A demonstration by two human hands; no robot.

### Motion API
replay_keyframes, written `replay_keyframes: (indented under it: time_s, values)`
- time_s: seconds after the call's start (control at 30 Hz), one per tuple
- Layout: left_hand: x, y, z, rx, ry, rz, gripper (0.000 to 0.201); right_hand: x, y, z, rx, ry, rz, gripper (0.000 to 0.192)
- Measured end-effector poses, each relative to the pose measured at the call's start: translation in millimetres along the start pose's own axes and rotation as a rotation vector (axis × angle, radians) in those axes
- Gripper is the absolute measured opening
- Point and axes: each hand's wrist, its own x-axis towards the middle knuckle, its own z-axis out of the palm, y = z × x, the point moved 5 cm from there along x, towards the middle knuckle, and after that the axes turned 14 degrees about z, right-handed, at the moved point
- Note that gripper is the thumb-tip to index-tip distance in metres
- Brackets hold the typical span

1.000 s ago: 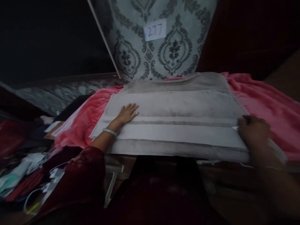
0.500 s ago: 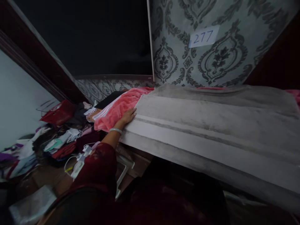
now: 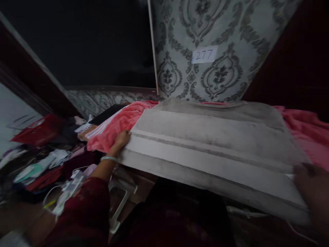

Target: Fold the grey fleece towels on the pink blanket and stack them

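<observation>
A grey plush garment [image 3: 205, 137] with a broad white band lies spread out before me, its far edge dipping like a neckline. Pink fleece [image 3: 113, 127] with white stripes sticks out on its left side, and more pink fleece [image 3: 308, 133] shows on the right; I cannot tell if all is one piece. At the left edge, my left hand [image 3: 122, 138] is closed on the grey cloth, fingers curled. My right hand [image 3: 313, 187], dark and slightly blurred, grips the right edge near the white band, its fingertips partly hidden.
A large dark screen [image 3: 102, 44] and patterned wall with a paper label [image 3: 205, 54] reading 277 stand behind. To the left are piled clothes [image 3: 43, 168], a red bag [image 3: 38, 129], and a white power strip [image 3: 70, 188] with cable. A white metal frame [image 3: 120, 206] stands below.
My right hand has come into view at the garment's right edge. My left hand has curled its fingers from lying flat on the left edge. The view has shifted right.
</observation>
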Motion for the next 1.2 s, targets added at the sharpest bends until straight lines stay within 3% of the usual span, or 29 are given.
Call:
replay_keyframes:
  time_s: [0.07,0.2,0.43,0.5,0.57,0.63,0.7,0.77,0.87,1.0,1.2]
  values:
    - [2.8,3.8,-3.9,-0.021,-0.025,0.021,0.032,-4.8,-6.5,-14.3,-0.021,-0.047,0.078,0.063]
    - [8.5,8.6,-9.1,-0.008,-0.043,0.04,0.032,-17.9,-28.9,-35.8,0.013,-0.045,0.074,0.063]
    - [2.7,14.8,-21.9,0.11,0.007,0.038,0.029,-6.7,-19.6,-27.3,0.108,-0.008,0.028,0.056]
    - [2.8,28.2,-27.5,0.14,0.054,0.09,0.032,1.6,-14.1,-24.1,0.143,-0.06,0.057,0.053]
    - [4.7,56.1,-27.0,0.141,0.094,0.213,0.036,4.4,-18.5,-29.4,0.162,-0.055,0.085,0.05]
    - [5.4,97.4,-16.3,0.103,0.091,0.386,0.035,-5.1,-45.6,-43.4,0.22,0.025,-0.056,0.048]
    - [1.3,146.6,2.8,0.042,0.037,0.595,0.029,-31.7,-93.2,-58.1,0.348,0.071,-0.363,0.046]
    - [-10.8,197.5,25.1,-0.024,-0.047,0.89,0.026,-69.9,-147.0,-64.0,0.487,-0.061,-0.662,0.042]
    - [-24.9,244.8,50.9,-0.042,-0.112,1.07,0.02,-127.9,-216.4,-64.0,0.54,-0.273,-0.958,0.038]
    - [-21.3,261.3,61.5,-0.001,-0.087,1.061,0.013,-173.1,-277.1,-56.1,0.466,-0.386,-1.123,0.043]
    - [12.8,234.8,48.9,0.052,0.022,0.917,0.026,-212.4,-341.8,-44.1,0.385,-0.42,-1.277,0.046]
